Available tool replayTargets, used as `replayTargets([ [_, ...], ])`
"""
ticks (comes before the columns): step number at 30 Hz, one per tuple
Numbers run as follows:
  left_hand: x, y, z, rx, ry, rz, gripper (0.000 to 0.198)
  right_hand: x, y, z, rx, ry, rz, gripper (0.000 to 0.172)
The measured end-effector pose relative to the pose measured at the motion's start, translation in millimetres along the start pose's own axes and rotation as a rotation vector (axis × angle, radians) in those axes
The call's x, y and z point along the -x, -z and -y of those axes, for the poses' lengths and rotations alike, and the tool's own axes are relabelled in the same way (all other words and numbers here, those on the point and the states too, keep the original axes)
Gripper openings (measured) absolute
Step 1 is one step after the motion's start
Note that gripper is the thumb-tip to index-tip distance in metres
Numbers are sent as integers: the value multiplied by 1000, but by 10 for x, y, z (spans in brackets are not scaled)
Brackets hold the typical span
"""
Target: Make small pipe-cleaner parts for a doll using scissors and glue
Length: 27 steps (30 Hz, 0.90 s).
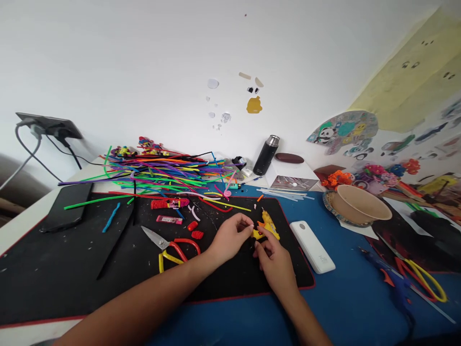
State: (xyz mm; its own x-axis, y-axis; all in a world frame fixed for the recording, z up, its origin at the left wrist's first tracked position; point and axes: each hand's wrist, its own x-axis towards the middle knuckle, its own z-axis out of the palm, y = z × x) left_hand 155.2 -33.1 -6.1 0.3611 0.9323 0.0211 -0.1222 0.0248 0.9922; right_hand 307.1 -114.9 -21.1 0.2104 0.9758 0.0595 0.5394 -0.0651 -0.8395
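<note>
My left hand (232,236) is over the black mat (223,283), its thumb and fingers pinched together at a tiny pale bit too small to name. Close on its right, my right hand (274,259) has curled fingers, with something small and dark at the fingertips that I cannot make out. A yellow glue gun (269,225) lies just behind both hands, partly covered by them. Scissors (173,246) with red and yellow handles rest left of my left hand. Near them are small red fuzzy pieces (197,234) and a pink tube (169,219).
A heap of coloured pipe cleaners (162,168) lies along the wall. Behind stand a black flask (266,154) and a white box (293,175). To the right are a white power bank (312,247), a beige bowl (363,204), a blue glue gun (394,288) and more scissors (425,276).
</note>
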Motion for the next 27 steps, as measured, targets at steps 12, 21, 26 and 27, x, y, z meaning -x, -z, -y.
replayTargets([
  [12,-42,1000,-302,-1262,-274,233,8,88,-71,-37,139,97,-44,39],
  [21,-196,905,-181,-1333,-261,264,6,91,-44,12,159,122,1,34],
  [26,-215,963,-211,-1269,-228,278,9,97,-44,32,154,135,-6,33],
  [27,-217,984,-223,-1257,-222,284,10,98,-41,34,154,134,0,33],
])
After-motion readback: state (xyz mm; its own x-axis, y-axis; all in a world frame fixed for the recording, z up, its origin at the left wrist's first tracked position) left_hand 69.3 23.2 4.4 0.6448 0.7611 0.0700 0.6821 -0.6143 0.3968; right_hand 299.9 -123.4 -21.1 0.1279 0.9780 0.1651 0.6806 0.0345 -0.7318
